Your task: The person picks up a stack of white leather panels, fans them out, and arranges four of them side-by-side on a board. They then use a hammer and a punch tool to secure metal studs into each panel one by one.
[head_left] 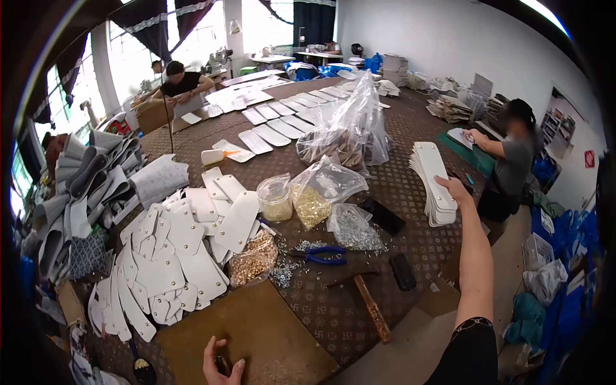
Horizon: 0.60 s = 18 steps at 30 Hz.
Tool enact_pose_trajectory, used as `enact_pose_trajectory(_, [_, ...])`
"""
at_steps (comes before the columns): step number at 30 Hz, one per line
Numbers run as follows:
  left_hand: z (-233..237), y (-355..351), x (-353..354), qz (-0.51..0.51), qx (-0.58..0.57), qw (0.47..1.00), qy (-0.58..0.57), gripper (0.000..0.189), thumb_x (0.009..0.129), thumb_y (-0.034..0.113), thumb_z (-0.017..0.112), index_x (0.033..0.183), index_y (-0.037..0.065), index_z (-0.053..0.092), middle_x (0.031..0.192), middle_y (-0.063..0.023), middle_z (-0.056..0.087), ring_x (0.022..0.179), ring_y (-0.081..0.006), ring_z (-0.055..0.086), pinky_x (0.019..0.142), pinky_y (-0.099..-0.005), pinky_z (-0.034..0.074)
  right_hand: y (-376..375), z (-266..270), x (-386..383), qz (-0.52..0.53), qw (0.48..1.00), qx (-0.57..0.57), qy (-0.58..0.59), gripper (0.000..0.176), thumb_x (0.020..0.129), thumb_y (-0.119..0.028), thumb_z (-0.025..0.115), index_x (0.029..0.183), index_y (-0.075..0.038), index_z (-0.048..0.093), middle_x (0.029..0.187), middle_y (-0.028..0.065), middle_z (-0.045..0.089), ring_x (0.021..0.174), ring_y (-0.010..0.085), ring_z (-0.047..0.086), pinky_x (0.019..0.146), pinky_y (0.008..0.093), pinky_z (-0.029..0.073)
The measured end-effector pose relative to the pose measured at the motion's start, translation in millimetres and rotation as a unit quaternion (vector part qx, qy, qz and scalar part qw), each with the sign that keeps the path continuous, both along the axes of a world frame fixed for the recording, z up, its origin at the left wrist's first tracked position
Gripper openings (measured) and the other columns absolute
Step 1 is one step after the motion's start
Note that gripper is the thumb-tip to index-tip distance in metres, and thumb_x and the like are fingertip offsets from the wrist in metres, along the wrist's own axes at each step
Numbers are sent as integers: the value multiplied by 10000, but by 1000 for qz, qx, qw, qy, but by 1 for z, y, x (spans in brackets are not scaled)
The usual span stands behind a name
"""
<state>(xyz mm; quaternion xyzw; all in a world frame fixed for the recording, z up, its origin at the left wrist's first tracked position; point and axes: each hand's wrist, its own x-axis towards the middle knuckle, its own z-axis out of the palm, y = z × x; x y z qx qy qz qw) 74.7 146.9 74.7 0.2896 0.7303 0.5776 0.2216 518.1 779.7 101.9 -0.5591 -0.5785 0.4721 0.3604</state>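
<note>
At the right of the table, my right hand [454,190] rests on a stack of long white pieces [425,168], its fingers at the stack's right edge. The pieces have rounded ends and small metal studs. Low in the view, my left hand [222,364] is over a brown board [256,327], fingers curved and apart from the thumb, with nothing seen between them. Left of the board lies a heap of studded white pieces [173,266]. A hammer [372,308] lies right of the board, and blue-handled pliers [324,255] lie above it.
Bags of gold studs [311,205], silver parts [356,231] and copper-coloured parts [253,260] stand mid-table near a jar [274,202]. A black phone [383,216] lies beside them. One person [516,154] works at the right, another [179,86] at the back left.
</note>
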Motion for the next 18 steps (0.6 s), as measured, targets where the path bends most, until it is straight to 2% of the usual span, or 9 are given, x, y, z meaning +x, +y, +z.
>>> enact_pose_trajectory(3, [-38,-16,-23,-44,-54,992,105,771,815,36,786,1512,-12,458,1336,-153,626,1178,-255,611,1032,-374,462,53,-73,35,30,999,-33,-26,593,902,-433,825,1187,75,714,1044,102,750,844,231,711,753,401,537])
enact_pose_trajectory(4, [-55,-20,-27,-47,-30,983,172,749,811,58,819,1483,-3,494,1302,-146,652,1064,-220,636,931,-335,495,71,-89,47,46,991,-88,-86,601,916,-460,801,1190,69,721,1050,106,755,872,238,712,787,412,535])
enact_pose_trajectory(5, [-59,-18,-33,-50,-14,969,241,727,807,79,851,1455,6,529,1269,-138,679,949,-185,661,831,-296,528,58,-84,36,31,992,-67,-104,544,955,-475,755,1139,36,751,948,68,755,821,187,692,796,361,544])
enact_pose_trajectory(7, [-45,-16,-29,-49,-48,967,244,709,831,93,843,1459,13,525,1281,-157,670,1152,-273,664,960,-350,526,92,-106,-5,118,984,-110,-75,564,978,-467,732,1228,38,705,1023,61,735,850,176,673,783,344,539])
enact_pose_trajectory(9, [-46,-16,-29,-47,-32,966,253,705,845,106,845,1470,41,525,1284,-145,675,978,-251,683,855,-328,548,147,-143,44,158,979,-88,-90,559,980,-459,730,1239,36,697,1032,61,731,855,173,671,784,340,538])
enact_pose_trajectory(10, [-42,-17,-27,-24,-39,967,251,705,845,106,845,1470,41,525,1284,-145,675,978,-251,683,855,-328,548,167,-157,58,167,979,-71,-96,557,982,-454,729,1244,36,694,1036,60,729,857,172,669,784,338,537])
enact_pose_trajectory(12, [-36,-18,-21,-33,-73,986,144,700,861,124,840,1482,67,522,1283,-117,680,795,-213,646,738,-313,541,175,-158,67,174,979,-34,-104,553,985,-446,727,1255,34,686,1045,59,725,862,169,666,784,334,536])
enact_pose_trajectory(16, [-45,-19,-24,-22,-5,975,220,692,883,139,825,1498,85,511,1286,-99,678,675,-178,578,653,-308,515,157,-154,73,166,980,54,-99,545,991,-429,724,1277,31,670,1063,57,717,872,163,661,785,326,534])
enact_pose_trajectory(18, [-42,-21,-25,-41,-17,986,160,678,906,158,805,1509,92,503,1297,-96,670,679,-175,577,662,-303,518,158,-155,87,155,979,95,-92,541,993,-421,722,1287,30,662,1072,56,713,877,160,658,785,322,532])
